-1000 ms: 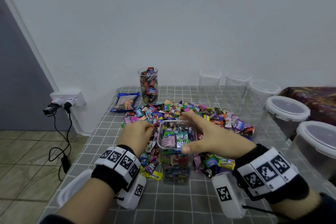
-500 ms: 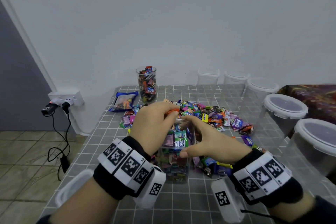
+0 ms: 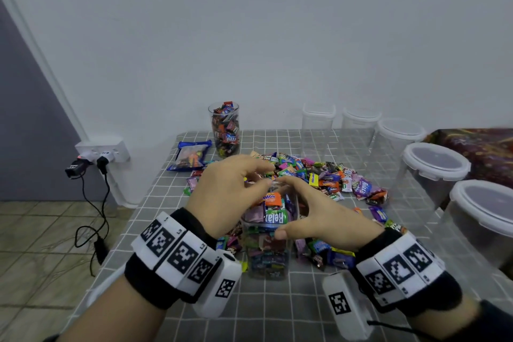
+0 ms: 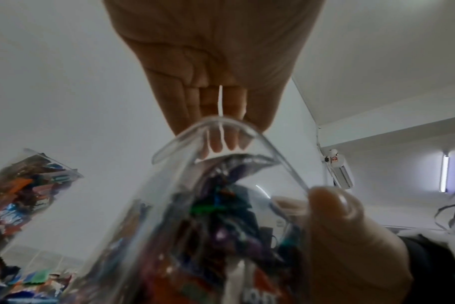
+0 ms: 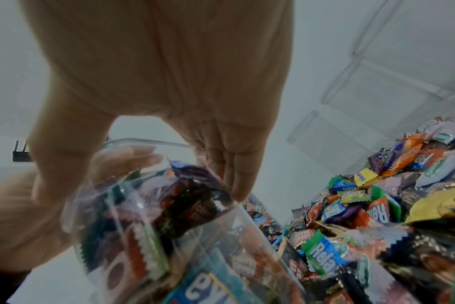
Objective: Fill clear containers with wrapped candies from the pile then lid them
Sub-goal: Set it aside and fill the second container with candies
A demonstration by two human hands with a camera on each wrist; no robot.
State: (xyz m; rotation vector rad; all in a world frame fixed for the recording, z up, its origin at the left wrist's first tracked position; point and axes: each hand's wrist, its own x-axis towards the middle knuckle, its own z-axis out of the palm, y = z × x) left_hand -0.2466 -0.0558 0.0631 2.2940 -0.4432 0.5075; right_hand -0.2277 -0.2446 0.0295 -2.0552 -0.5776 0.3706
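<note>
A person stands at a table covered in a grey grid-patterned cloth [image 3: 277, 308]. The landmark is a tall clear plastic container [image 3: 268, 253], nearly full of wrapped candies, standing at the near edge of a colourful pile of wrapped candies [image 3: 313, 175].

The right hand [image 3: 319, 219] brackets the container's open rim, thumb on the near side, fingers [image 3: 288, 183] arched over the far side. This likely steadies the container so it cannot tip during filling.

The left hand [image 3: 227, 191] hovers over the container's mouth, fingers bunched downward. Its wrist view shows straight fingertips [image 4: 221, 142] just above the rim with nothing visibly between them, so it seems to be releasing or tamping candies.

Behind the container, beyond the pile, stands a round clear jar already packed with candies [image 3: 224, 130]. To the container's right wait empty clear tubs with white lids [image 3: 435, 164], probably next in line. The near container has no lid yet.
</note>
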